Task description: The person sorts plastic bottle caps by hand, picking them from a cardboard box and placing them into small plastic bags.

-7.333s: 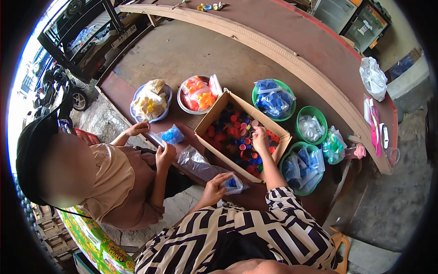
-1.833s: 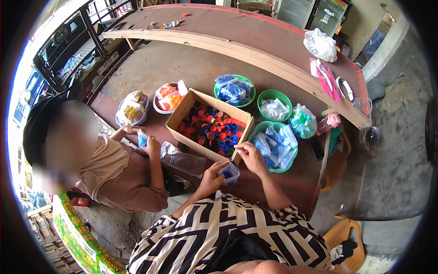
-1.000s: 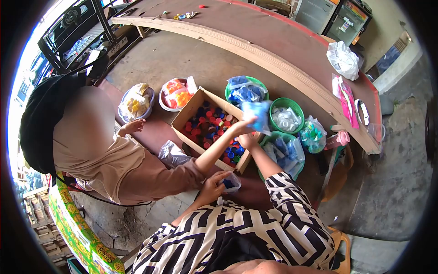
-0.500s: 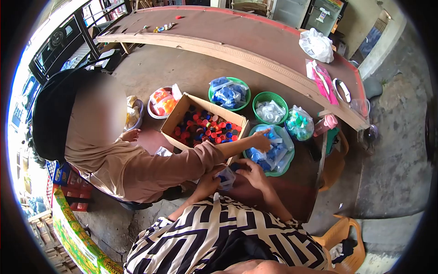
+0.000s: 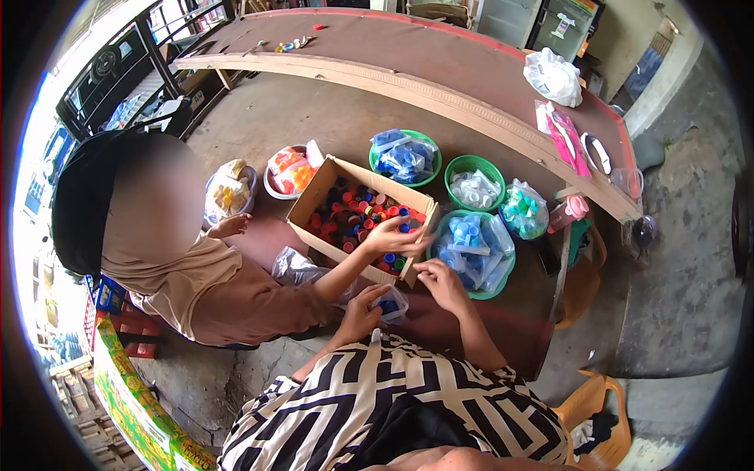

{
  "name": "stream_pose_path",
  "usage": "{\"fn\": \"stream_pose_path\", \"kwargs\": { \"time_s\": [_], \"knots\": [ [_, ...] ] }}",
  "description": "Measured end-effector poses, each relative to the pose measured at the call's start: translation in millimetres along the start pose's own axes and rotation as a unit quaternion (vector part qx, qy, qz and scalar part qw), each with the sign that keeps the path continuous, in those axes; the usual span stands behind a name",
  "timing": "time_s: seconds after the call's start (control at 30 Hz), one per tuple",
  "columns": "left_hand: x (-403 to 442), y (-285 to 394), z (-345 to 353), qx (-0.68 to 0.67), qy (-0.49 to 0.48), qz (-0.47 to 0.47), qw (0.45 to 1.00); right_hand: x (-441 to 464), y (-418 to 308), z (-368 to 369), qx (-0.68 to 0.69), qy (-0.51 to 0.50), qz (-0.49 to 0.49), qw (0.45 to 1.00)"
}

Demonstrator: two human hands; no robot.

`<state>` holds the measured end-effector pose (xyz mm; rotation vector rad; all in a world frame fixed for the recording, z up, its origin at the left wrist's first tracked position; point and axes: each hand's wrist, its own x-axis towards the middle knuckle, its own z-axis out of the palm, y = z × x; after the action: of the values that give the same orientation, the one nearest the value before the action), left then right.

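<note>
My left hand [image 5: 360, 317] grips the edge of a clear plastic bag [image 5: 399, 315] with dark blue bottle caps inside, low in front of my body. My right hand [image 5: 444, 286] is raised beside the near right corner of the cardboard box [image 5: 345, 265], its fingers curled together. Whatever may be between those fingertips is hidden. Red, blue and dark bottle caps [image 5: 363, 216] lie loose in the box. Close to my right hand is a light green basin [image 5: 510, 271] with bagged blue caps. Another person's hand [image 5: 397, 235] reaches over the box with fingers spread.
Bagged caps fill a green basket [image 5: 437, 174] of blue, another green basket [image 5: 448, 187] of white, and a bowl [image 5: 271, 188] of orange. A bag of turquoise caps [image 5: 525, 210] stands right. A wooden rail [image 5: 440, 96] crosses behind. The other person [image 5: 236, 290] sits at left.
My right hand has moved up from the bag toward the box corner. The other person's hand has shifted left from the basin to above the box. The view has shifted slightly.
</note>
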<state>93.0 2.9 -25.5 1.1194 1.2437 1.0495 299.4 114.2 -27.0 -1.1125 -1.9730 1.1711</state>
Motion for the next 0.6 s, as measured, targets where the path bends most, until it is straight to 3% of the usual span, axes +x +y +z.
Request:
{"fn": "stream_pose_path", "kwargs": {
  "time_s": [0.13, 0.2, 0.33, 0.4, 0.5, 0.6],
  "knots": [
    [-4, 6, -1, -0.020, 0.001, -0.012, 1.000, 43, 24, 2, -0.087, 0.010, -0.020, 0.996],
    [-3, 7, 1, -0.033, 0.005, -0.027, 0.999, 73, 44, 11, -0.168, 0.021, -0.095, 0.981],
    [-2, -1, 4, -0.035, 0.007, -0.001, 0.999, 128, 70, 28, -0.228, -0.022, -0.108, 0.968],
    [-2, -4, 4, -0.032, 0.014, 0.012, 0.999, 152, 85, 41, -0.333, -0.089, -0.047, 0.938],
    [-3, -3, 3, -0.037, 0.020, 0.011, 0.999, 173, 109, 66, -0.436, -0.109, -0.024, 0.893],
    [-4, -1, 1, -0.023, 0.030, 0.012, 0.999, 184, 124, 79, -0.430, -0.149, 0.017, 0.890]
  ]
}}
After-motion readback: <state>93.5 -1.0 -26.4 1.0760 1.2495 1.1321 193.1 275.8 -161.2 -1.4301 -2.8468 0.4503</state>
